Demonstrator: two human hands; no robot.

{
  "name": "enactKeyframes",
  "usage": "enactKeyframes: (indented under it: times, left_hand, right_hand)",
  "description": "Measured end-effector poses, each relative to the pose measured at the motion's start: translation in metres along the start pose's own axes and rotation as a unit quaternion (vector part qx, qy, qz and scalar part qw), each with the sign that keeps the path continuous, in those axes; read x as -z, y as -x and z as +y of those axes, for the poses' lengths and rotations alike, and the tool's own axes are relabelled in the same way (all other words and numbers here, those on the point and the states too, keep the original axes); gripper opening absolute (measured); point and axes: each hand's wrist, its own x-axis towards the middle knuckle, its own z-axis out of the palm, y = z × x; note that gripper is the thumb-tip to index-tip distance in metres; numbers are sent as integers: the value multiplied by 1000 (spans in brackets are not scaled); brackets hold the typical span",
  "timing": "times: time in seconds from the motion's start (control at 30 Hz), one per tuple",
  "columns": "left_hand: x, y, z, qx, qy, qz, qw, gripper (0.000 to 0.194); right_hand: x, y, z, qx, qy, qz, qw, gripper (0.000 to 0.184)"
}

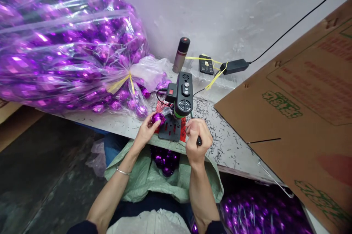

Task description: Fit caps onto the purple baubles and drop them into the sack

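Observation:
My left hand [146, 128] pinches a shiny purple faceted ball [158, 118] at the left side of a small black machine [183, 93]. The machine stands on a slotted black base plate [168, 131] near the table's front edge. To its right, my right hand [198, 137] is wrapped around the black-ended lever handle [199, 141]. Below the table edge, an open pale green woven sack [129, 186] spreads across my lap with several purple balls [166, 159] inside. The far side of the ball in my left hand is hidden.
A large tied clear bag of purple balls [82, 51] fills the left. Behind the machine stand a spray can [181, 55], a black phone-like device [206, 65] and a power adapter [235, 66]. Small black bits [217, 131] litter the table; a cardboard box [297, 109] leans at right.

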Motion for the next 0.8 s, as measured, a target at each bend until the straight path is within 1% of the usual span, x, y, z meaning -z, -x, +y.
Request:
enactKeyframes:
  times: [0.07,0.13,0.27,0.37,0.43,0.53,0.6,0.8]
  left_hand:
    - [-6,0,-3,-47,-66,-14,997,62]
    - [-12,2,-5,-77,-129,-26,988,63]
    - [-20,3,-6,-136,-246,-45,959,58]
    - [-24,1,-5,-196,-287,-52,936,53]
    - [-27,1,-6,-222,-306,-47,925,52]
    - [-33,2,-8,-238,-332,-32,912,52]
    - [-38,1,-11,-239,-337,-28,910,54]
    - [-46,-1,-24,-223,-291,-30,930,59]
  right_hand:
    - [2,-4,-2,-1,-4,-9,1000,33]
    - [2,-5,-2,3,-5,-11,1000,32]
    - [2,-1,1,12,4,-9,1000,31]
    - [2,2,2,17,6,-10,1000,29]
    - [1,4,3,18,5,-11,1000,28]
    - [2,5,3,22,3,-14,1000,28]
    - [2,5,3,22,7,-15,1000,28]
    - [3,12,7,29,13,-18,999,27]
